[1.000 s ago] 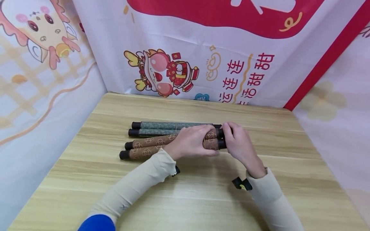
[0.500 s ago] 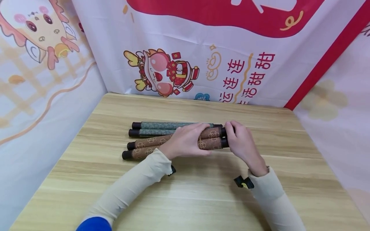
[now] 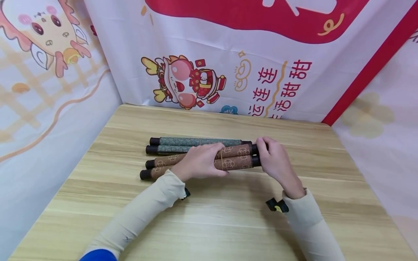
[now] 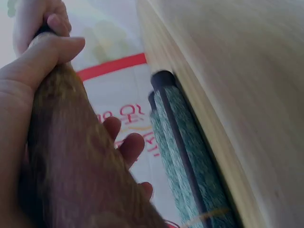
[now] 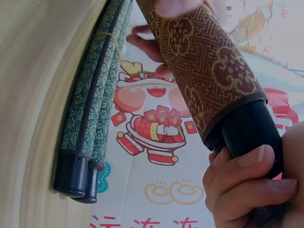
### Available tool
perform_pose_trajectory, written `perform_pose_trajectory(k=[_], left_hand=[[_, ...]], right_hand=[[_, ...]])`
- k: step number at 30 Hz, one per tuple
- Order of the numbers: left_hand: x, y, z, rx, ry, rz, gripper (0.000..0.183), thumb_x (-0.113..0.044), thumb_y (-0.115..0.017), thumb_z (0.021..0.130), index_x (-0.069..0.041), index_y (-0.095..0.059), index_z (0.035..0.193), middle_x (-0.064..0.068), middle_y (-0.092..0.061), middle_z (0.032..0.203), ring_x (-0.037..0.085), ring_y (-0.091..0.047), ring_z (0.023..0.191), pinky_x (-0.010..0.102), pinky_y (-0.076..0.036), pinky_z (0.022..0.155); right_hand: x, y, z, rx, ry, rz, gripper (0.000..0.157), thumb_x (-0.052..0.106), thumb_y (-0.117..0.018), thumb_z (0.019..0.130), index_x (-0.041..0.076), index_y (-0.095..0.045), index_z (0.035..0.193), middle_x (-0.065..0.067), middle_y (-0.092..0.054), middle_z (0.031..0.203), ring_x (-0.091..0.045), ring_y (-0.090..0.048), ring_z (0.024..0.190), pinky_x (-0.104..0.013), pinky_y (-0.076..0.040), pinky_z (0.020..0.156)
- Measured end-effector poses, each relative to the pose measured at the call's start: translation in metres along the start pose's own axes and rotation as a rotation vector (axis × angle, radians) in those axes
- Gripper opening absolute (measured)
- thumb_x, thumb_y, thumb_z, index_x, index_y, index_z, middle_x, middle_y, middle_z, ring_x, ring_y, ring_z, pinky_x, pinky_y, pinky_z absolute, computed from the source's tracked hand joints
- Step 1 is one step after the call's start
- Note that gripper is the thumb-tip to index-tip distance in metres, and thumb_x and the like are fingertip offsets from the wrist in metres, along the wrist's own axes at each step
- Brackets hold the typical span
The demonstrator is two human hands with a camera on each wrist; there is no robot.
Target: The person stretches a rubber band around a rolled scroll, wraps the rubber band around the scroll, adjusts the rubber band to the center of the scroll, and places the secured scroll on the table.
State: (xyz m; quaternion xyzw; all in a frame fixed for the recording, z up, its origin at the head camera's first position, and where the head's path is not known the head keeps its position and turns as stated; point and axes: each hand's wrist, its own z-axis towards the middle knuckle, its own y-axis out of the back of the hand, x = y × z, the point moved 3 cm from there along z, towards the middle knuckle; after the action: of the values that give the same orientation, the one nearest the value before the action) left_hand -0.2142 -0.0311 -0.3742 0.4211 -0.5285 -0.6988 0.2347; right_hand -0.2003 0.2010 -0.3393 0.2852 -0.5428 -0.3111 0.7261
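A brown brocade hanging scroll (image 3: 232, 164) with a gold flower pattern and black knobs lies slantwise, its two rollers side by side. My left hand (image 3: 197, 162) grips it near the middle from above, just left of a thin tie cord; in the left wrist view the thumb (image 4: 71, 49) lies along the brocade. At the right end, my right hand (image 3: 277, 160) holds the black knobs, fingers (image 5: 247, 164) curled round them. Behind it on the table rests a green brocade scroll (image 3: 179, 141), also tied, touched by neither hand and partly covered by the left hand.
The wooden table (image 3: 209, 221) extends in front of and around the scrolls. Printed cloth (image 3: 121, 47) with red and cartoon designs stands at the table's back edge, and more cloth hangs at both sides. Each wrist wears a small black device (image 3: 277, 206).
My left hand has slid leftward along the brown scroll, uncovering its tie cord. The brown scroll and my right hand have shifted slightly right. The green scroll stays put.
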Motion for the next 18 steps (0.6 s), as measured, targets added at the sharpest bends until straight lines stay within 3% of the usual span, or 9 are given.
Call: perform_pose_trajectory(k=[4,11,14,18], left_hand=[[-0.002,0.003,-0.002,0.003,-0.023,-0.002,0.093,-0.063,-0.083,0.080,-0.015,-0.051,0.153,0.003,-0.068,0.142,0.025,-0.070,0.120,0.051,-0.059,0.094],[-0.034,0.006,0.014,-0.121,-0.150,0.000,0.092,-0.069,-0.081,0.077,-0.017,-0.053,0.148,-0.001,-0.070,0.127,0.016,-0.069,0.109,0.042,-0.060,0.083],[-0.037,0.001,0.019,-0.142,-0.139,0.038,0.081,-0.070,-0.080,0.078,-0.021,-0.057,0.138,-0.006,-0.071,0.115,0.013,-0.070,0.097,0.039,-0.059,0.074],[-0.023,-0.005,0.014,-0.132,-0.069,0.064,0.070,-0.066,-0.079,0.080,-0.023,-0.059,0.131,-0.010,-0.070,0.106,0.011,-0.068,0.086,0.036,-0.056,0.068]], right_hand=[[-0.001,-0.001,0.000,-0.014,0.008,-0.011,0.048,0.038,-0.035,0.113,0.009,-0.067,0.093,-0.013,-0.064,0.084,-0.027,-0.056,0.074,-0.036,-0.045,0.066],[0.000,-0.003,-0.001,-0.035,0.005,-0.009,0.045,0.034,-0.038,0.113,0.008,-0.069,0.094,-0.014,-0.068,0.088,-0.027,-0.060,0.078,-0.037,-0.047,0.070],[0.001,-0.001,-0.002,-0.014,-0.019,0.011,0.045,0.035,-0.038,0.113,0.007,-0.071,0.099,-0.015,-0.068,0.088,-0.028,-0.061,0.078,-0.037,-0.049,0.067],[0.002,0.005,-0.001,-0.008,-0.026,0.015,0.047,0.037,-0.038,0.112,0.006,-0.073,0.105,-0.016,-0.072,0.094,-0.029,-0.065,0.083,-0.038,-0.051,0.072]])
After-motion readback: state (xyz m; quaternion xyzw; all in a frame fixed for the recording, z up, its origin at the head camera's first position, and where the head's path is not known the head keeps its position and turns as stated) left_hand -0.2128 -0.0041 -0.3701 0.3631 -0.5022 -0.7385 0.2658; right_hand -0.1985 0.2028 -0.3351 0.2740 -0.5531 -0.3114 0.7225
